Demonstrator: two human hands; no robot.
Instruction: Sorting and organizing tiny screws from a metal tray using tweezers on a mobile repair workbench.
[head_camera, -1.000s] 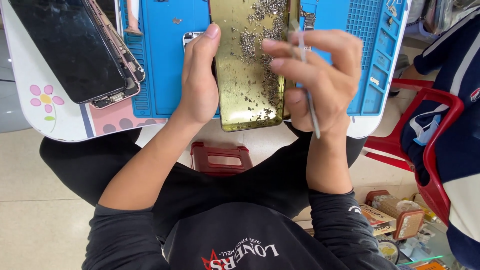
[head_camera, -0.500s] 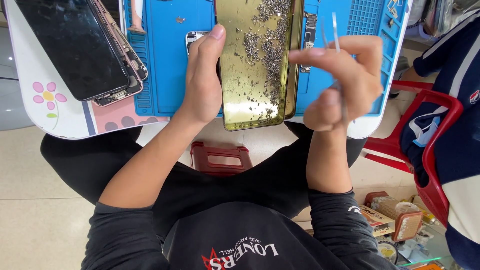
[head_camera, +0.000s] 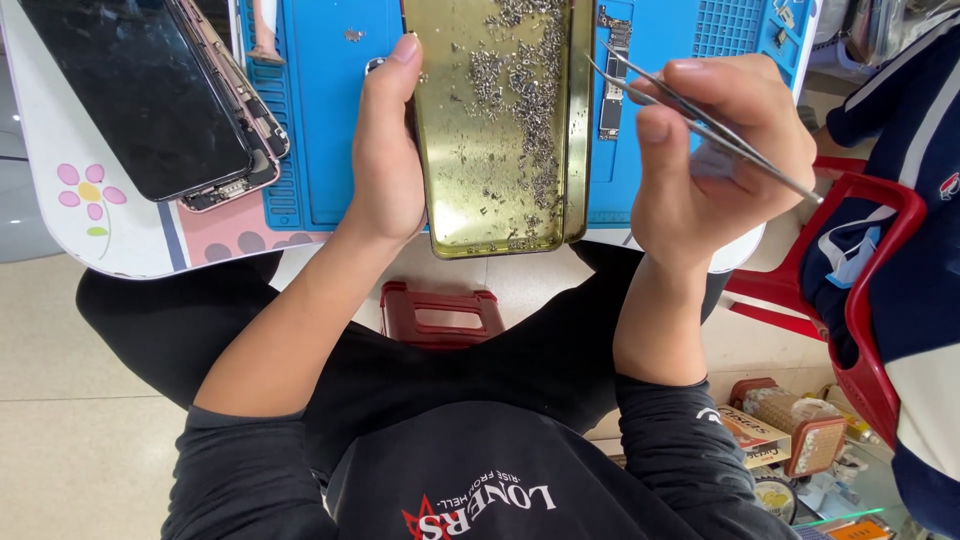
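A shallow gold metal tray (head_camera: 455, 190) lies on a blue work mat (head_camera: 330, 110), with several tiny screws scattered over its right half. My left hand (head_camera: 388, 150) grips the tray's left edge. My right hand (head_camera: 715, 150) is shut on slim metal tweezers (head_camera: 700, 120), whose tips point left, toward the tray's right rim. A small circuit board (head_camera: 612, 75) lies on the mat just right of the tray, beneath the tweezer tips.
An opened phone with its dark screen (head_camera: 150, 95) lifted lies at the left on a white table (head_camera: 90, 220). A dark red stool (head_camera: 440, 310) stands below between my knees. A red chair (head_camera: 870, 260) and another person's sleeve (head_camera: 900, 100) are at right.
My right hand has turned the tweezers from pointing down, then up, to lying level with tips toward the tray. My left hand kept its hold on the tray's edge.
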